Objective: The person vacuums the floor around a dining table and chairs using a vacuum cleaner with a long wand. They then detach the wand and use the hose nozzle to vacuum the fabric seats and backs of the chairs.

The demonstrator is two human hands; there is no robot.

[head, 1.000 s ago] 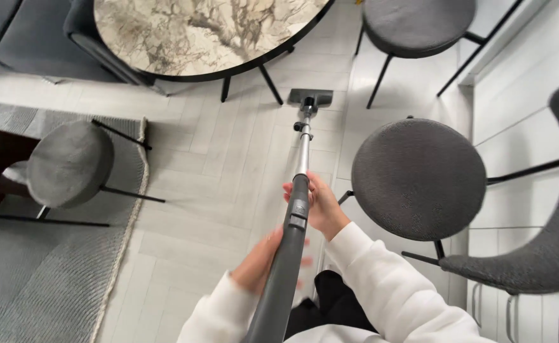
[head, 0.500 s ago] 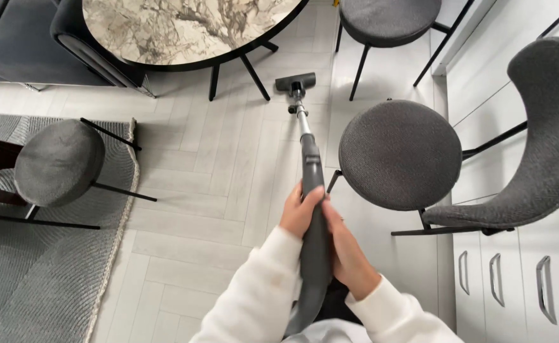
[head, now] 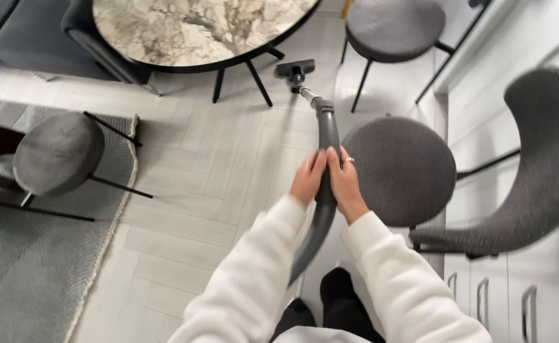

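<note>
Slid up the wand [head: 326,136] since a moment ago, left hand [head: 307,179] and right hand [head: 345,184] clasped tight around it, nozzle [head: 295,68] far ahead near table [head: 197,32].

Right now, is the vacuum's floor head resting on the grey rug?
No, the floor head sits on the pale herringbone floor beside the marble table's legs, well away from the rug at the left.

Dark grey vacuum wand [head: 328,130], beige-veined marble table [head: 197,28], pale herringbone floor [head: 228,159], white sleeves [head: 254,273].
</note>
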